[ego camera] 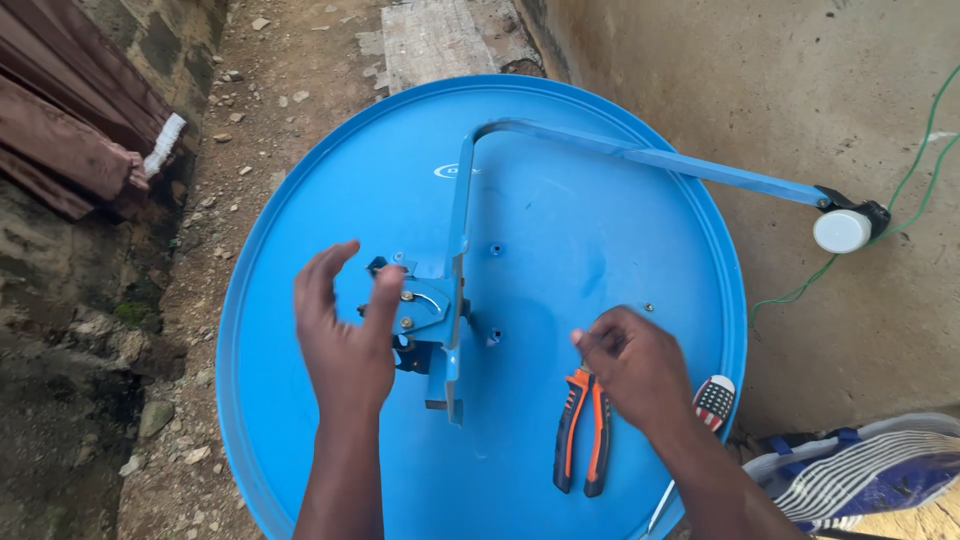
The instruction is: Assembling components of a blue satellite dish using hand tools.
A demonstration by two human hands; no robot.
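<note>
One round blue metal satellite dish (560,250) is lying face up. One blue metal feed arm (640,155) is carrying one white receiver head (842,231). One pair of orange-and-black-handled pliers (583,430) and one striped-handled screwdriver (712,402) are resting on it. Two bare hands, left hand (345,335) and right hand (635,365), are showing.

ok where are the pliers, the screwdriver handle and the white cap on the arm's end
pliers (583,428): head view, on the orange and black handles.
screwdriver handle (714,401): head view, on the striped end.
white cap (841,231): head view, on its round face.
</note>
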